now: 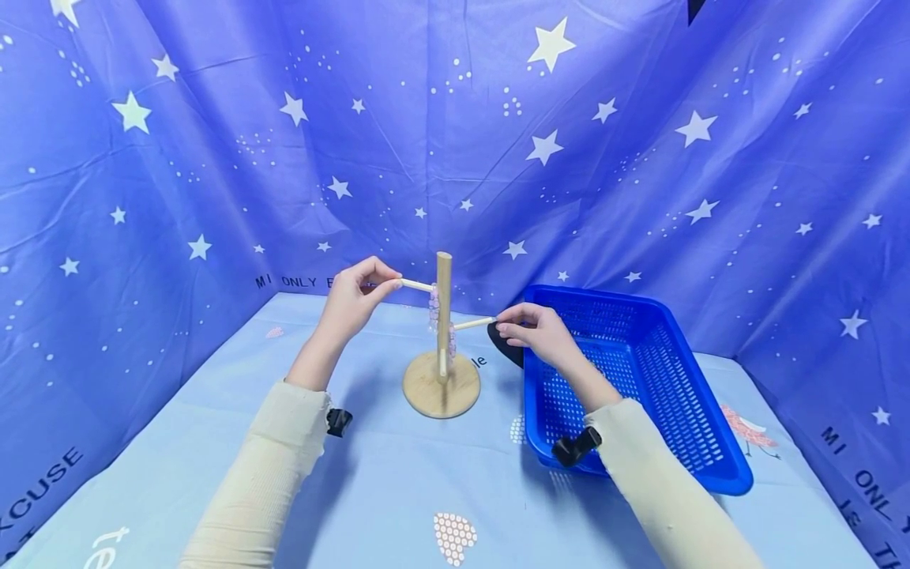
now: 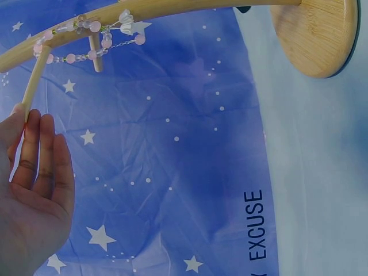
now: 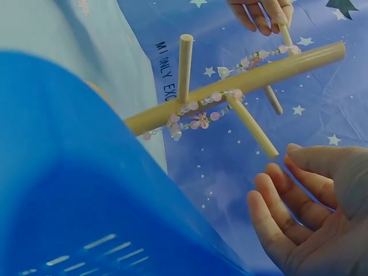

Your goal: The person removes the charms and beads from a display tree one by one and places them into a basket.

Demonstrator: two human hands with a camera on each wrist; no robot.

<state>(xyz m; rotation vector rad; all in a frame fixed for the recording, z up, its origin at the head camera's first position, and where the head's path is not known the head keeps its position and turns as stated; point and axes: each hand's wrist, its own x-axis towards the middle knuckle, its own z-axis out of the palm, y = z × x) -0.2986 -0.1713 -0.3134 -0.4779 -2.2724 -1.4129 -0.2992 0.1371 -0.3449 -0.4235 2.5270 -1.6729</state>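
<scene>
A wooden stand with an upright post (image 1: 444,276) and round base (image 1: 426,387) carries short side pegs. One pink and clear beaded bracelet (image 2: 71,58) hangs from the upper left peg (image 2: 35,77), close against the post. Thumb and fingers of my left hand (image 1: 351,299) pinch that peg's outer end. A second beaded bracelet (image 3: 194,106) hangs on the right peg (image 3: 253,127), also near the post. Beside this peg's tip is my right hand (image 1: 543,332), its relaxed fingers a small gap from the wood in the right wrist view, holding nothing.
A blue perforated plastic basket (image 1: 700,387) stands right of the stand, under my right forearm. Behind it a black object (image 1: 506,345) shows partly. A pale blue printed cloth (image 1: 384,490) covers the table, and a starry blue curtain (image 1: 441,118) surrounds it.
</scene>
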